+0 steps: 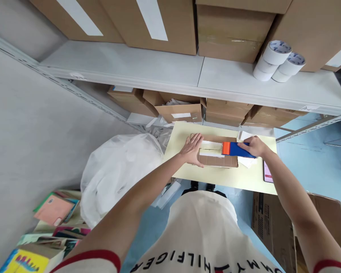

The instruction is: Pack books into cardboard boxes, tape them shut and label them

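Carton [217,161] clear of tabletop [213,176] edges

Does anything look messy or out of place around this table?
Yes, mildly: white scraps lie loose on the floor near the table, and the books at the picture's lower left are heaped at odd angles. The carton under the left hand shows no obvious damage.

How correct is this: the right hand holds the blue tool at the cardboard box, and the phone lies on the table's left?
The side is wrong: the head view shows the phone on the right of the table. The right hand does hold the blue tool at the box.
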{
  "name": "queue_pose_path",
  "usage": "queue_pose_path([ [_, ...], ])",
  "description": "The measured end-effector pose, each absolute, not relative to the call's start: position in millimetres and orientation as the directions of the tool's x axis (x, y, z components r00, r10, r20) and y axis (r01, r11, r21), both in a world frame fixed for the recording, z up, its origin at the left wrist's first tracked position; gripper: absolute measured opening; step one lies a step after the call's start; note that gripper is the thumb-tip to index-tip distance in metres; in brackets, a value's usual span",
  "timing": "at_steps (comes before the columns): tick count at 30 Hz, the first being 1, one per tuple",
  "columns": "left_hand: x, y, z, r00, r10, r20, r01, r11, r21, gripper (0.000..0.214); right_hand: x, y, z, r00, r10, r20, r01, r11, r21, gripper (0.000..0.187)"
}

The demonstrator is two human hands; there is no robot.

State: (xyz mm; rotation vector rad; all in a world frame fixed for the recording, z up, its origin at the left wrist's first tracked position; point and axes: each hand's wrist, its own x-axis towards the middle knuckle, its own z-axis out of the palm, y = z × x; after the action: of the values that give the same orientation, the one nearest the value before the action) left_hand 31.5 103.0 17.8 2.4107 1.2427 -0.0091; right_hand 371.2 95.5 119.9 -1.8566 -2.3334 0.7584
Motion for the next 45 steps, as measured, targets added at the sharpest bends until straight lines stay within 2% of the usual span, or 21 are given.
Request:
queue_pose_path([
  [4, 32, 102, 20, 0.594, 0.772, -0.229, 0.793, -0.513, 0.329, 0.152, 426, 95, 106, -0.169, 0.931, -0.323, 0.93, 0.042, -0.366, 0.062],
  [7, 36, 102, 24, 0.605, 0.753, -0.258, 0.793, -0.541, 0.282, 0.148, 450, 95, 83, -0.154, 0.917, -0.369, 0.933, 0.013, -0.359, 0.06],
  [17, 9, 107, 35, 0.564, 0.741, -0.364, 0.821, -0.553, 0.145, 0.147, 408, 98, 40, -0.264, 0.914, -0.307, 0.851, 0.07, -0.521, 0.061],
  [20, 42, 97, 31, 0.607, 0.707, -0.364, 0.791, -0.582, 0.188, 0.148, 396, 100, 35, -0.276, 0.914, -0.298, 0.83, 0.07, -0.553, 0.062],
  [25, 132, 78, 19, 0.704, 0.655, -0.275, 0.709, -0.626, 0.324, 0.144, 393, 96, 27, -0.273, 0.918, -0.287, 0.797, 0.048, -0.603, 0.062],
  [31, 144, 74, 12, 0.696, 0.671, -0.255, 0.709, -0.588, 0.388, 0.131, 412, 89, 23, -0.267, 0.896, -0.355, 0.786, -0.011, -0.619, 0.063],
  [34, 141, 75, 12, 0.695, 0.67, -0.26, 0.709, -0.58, 0.401, 0.131, 437, 85, 27, -0.245, 0.868, -0.431, 0.824, -0.047, -0.564, 0.061],
  [36, 143, 73, 14, 0.7, 0.664, -0.263, 0.705, -0.586, 0.398, 0.127, 444, 83, 31, -0.208, 0.849, -0.486, 0.884, -0.05, -0.465, 0.06],
  [38, 145, 70, 18, 0.717, 0.645, -0.264, 0.691, -0.611, 0.386, 0.112, 434, 81, 35, -0.134, 0.845, -0.518, 0.947, -0.046, -0.319, 0.059],
  [40, 148, 67, 24, 0.729, 0.63, -0.268, 0.682, -0.635, 0.362, 0.089, 405, 82, 38, -0.047, 0.859, -0.51, 0.981, -0.055, -0.183, 0.056],
  [42, 150, 66, 29, 0.727, 0.628, -0.277, 0.686, -0.647, 0.332, 0.07, 369, 83, 41, -0.02, 0.882, -0.472, 0.991, -0.044, -0.124, 0.05],
  [45, 156, 66, 33, 0.708, 0.645, -0.287, 0.706, -0.647, 0.288, 0.063, 334, 81, 42, -0.058, 0.861, -0.505, 0.998, 0.035, -0.055, 0.036],
])
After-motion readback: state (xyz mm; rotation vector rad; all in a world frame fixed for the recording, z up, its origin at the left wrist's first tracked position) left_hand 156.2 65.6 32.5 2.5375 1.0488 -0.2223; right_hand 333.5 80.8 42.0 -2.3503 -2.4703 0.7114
